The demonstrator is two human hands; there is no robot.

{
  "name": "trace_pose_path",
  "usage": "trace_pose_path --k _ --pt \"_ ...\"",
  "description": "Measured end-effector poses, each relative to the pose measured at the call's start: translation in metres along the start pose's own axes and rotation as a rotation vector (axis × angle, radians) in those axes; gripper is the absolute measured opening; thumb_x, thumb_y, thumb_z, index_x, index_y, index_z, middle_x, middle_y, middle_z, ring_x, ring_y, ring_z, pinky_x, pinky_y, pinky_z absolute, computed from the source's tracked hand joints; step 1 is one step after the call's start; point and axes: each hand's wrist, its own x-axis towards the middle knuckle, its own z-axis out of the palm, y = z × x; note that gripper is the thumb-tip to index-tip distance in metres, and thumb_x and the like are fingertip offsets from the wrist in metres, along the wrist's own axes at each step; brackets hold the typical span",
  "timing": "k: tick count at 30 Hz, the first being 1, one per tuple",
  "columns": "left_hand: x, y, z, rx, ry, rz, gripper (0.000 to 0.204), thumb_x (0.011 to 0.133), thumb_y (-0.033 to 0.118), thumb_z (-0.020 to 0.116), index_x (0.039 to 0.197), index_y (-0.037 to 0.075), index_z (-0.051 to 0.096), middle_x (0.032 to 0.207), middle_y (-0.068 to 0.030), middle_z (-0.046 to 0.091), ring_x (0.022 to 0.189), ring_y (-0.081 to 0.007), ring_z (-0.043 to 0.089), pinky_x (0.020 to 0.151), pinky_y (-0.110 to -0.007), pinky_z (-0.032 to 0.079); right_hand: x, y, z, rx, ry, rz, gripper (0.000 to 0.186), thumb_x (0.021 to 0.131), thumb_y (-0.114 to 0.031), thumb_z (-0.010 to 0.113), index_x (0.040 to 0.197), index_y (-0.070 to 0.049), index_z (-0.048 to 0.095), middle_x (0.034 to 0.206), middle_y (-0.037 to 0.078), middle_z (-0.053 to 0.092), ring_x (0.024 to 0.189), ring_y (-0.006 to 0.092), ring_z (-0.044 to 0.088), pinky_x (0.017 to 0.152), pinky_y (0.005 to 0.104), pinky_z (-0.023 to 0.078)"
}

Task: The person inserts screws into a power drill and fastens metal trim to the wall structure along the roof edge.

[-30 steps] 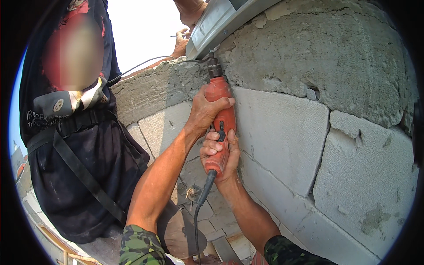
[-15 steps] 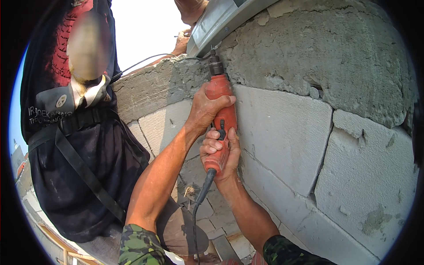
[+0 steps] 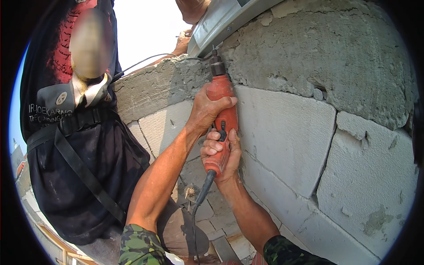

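Note:
A red power drill (image 3: 224, 88) points upward in both of my hands. My left hand (image 3: 205, 108) wraps round its body, with the thumb across the front. Lower down, my right hand (image 3: 224, 154) grips the handle, its fingers near the black trigger. Above the black chuck (image 3: 217, 64), the thin bit's tip is at the lower edge of a shiny metal channel (image 3: 221, 26). Whether the tip touches the metal, I cannot tell. A black power cord (image 3: 205, 190) runs down from the handle between my forearms.
A wall of pale blocks (image 3: 282, 132) with rough grey concrete (image 3: 318, 53) on top stands close on the right. At the left is a person in dark clothes (image 3: 84, 176) with a waist strap. Another person's hand (image 3: 182, 43) is beside the channel. A thin cable (image 3: 141, 62) crosses the wall top.
Very little differs. The view has shifted slightly, and both hands keep the same hold on the drill, its bit still at the channel's lower edge.

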Motion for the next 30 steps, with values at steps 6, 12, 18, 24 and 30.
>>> trace_pose_path --k 6,12,18,24,30 --pt "-0.0004 0.0014 -0.0006 0.001 -0.004 -0.020 0.053 0.069 0.025 0.079 0.106 -0.002 0.054 0.091 -0.0105 0.060 0.079 -0.0181 0.059 0.071 -0.031 0.051 -0.0010 0.0017 0.0032 0.009 0.021 0.013 0.041 0.094 -0.039 0.058 0.103 0.001 0.053 0.087 0.007 0.056 0.067 0.0152 0.055 0.063 0.0313 0.046" --pt "0.0004 0.0019 -0.0006 0.010 -0.002 0.004 0.053 0.068 0.026 0.079 0.106 -0.002 0.054 0.091 -0.0105 0.061 0.078 -0.0181 0.060 0.070 -0.030 0.051 -0.0003 -0.0004 0.0015 -0.017 0.028 0.010 0.041 0.093 -0.038 0.059 0.103 0.001 0.053 0.088 0.006 0.057 0.067 0.0149 0.055 0.063 0.0312 0.046" --pt "0.0010 -0.0022 -0.0006 0.010 0.005 0.002 0.053 0.068 0.025 0.079 0.106 -0.002 0.054 0.091 -0.0106 0.061 0.080 -0.0181 0.060 0.071 -0.030 0.052 0.0001 -0.0022 0.0006 -0.017 0.038 0.015 0.042 0.092 -0.039 0.061 0.103 0.001 0.054 0.087 0.005 0.056 0.066 0.0143 0.055 0.062 0.0306 0.046" --pt "0.0012 -0.0027 -0.0002 -0.016 0.006 0.007 0.053 0.068 0.025 0.080 0.107 -0.002 0.054 0.092 -0.0105 0.061 0.079 -0.0176 0.060 0.072 -0.030 0.052 -0.0002 0.0006 0.0041 -0.028 0.050 -0.002 0.042 0.091 -0.039 0.062 0.101 0.001 0.055 0.085 0.005 0.056 0.065 0.0142 0.054 0.061 0.0302 0.046" --pt "0.0002 -0.0003 -0.0009 -0.006 -0.005 0.006 0.055 0.068 0.025 0.080 0.108 -0.003 0.054 0.093 -0.0107 0.061 0.080 -0.0178 0.060 0.071 -0.030 0.052 -0.0002 0.0002 0.0034 -0.022 0.052 -0.002 0.042 0.091 -0.039 0.063 0.101 0.001 0.054 0.083 0.005 0.056 0.065 0.0146 0.054 0.062 0.0304 0.046"
